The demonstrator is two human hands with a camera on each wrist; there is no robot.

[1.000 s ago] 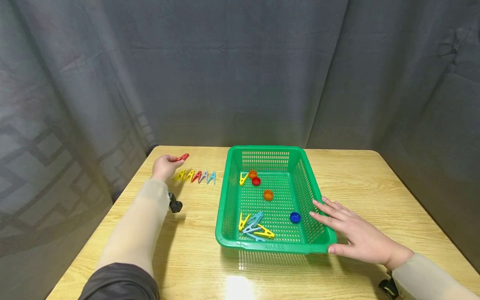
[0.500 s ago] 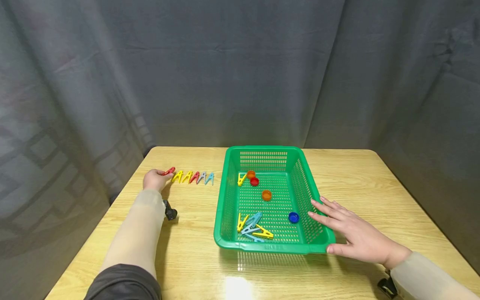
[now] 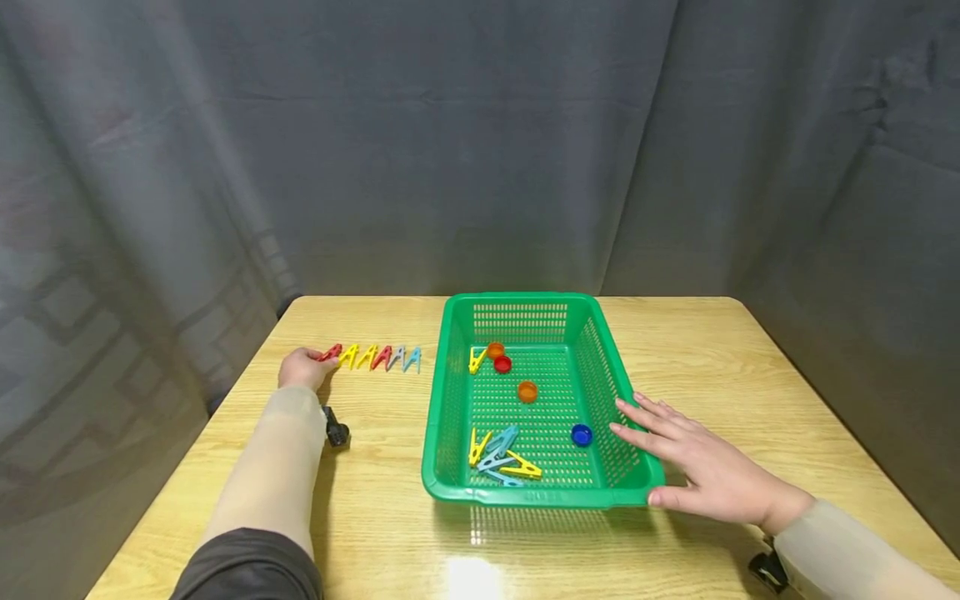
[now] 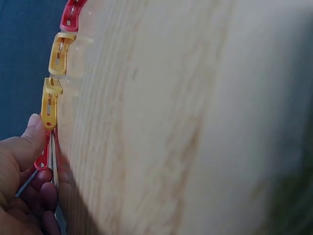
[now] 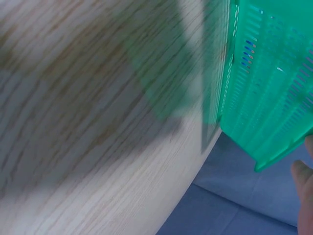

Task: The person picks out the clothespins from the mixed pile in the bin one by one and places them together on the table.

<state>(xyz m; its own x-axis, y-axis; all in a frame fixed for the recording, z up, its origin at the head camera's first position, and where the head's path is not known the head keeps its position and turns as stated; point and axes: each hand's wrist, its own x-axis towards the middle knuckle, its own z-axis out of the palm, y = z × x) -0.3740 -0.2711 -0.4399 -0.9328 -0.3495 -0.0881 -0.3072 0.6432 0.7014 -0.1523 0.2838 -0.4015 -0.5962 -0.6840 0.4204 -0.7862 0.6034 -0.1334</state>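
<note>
At the left end of a row of clothespins, my left hand [image 3: 302, 367] pinches a red clothespin [image 3: 331, 352] between thumb and fingers. In the left wrist view that red clothespin [image 4: 43, 154] is down at the tabletop, right beside a yellow clothespin [image 4: 49, 103]. The row continues rightward with another yellow clothespin [image 3: 367, 357], a red one [image 3: 382, 358], a grey one [image 3: 397, 357] and a light blue one [image 3: 412, 359]. My right hand [image 3: 705, 467] rests with spread, straight fingers on the right rim of a green basket [image 3: 432, 417].
Inside the basket lie yellow and blue clothespins [image 3: 498, 458], a yellow clothespin [image 3: 477, 361] farther back, orange caps [image 3: 527, 392], a red cap [image 3: 502, 364] and a blue cap [image 3: 581, 435]. A grey curtain [image 3: 450, 150] hangs behind the wooden table [image 3: 382, 517].
My left hand has brought the red clothespin leftward and down from above the row to its left end. The right hand stays on the basket rim. The head view has shifted slightly.
</note>
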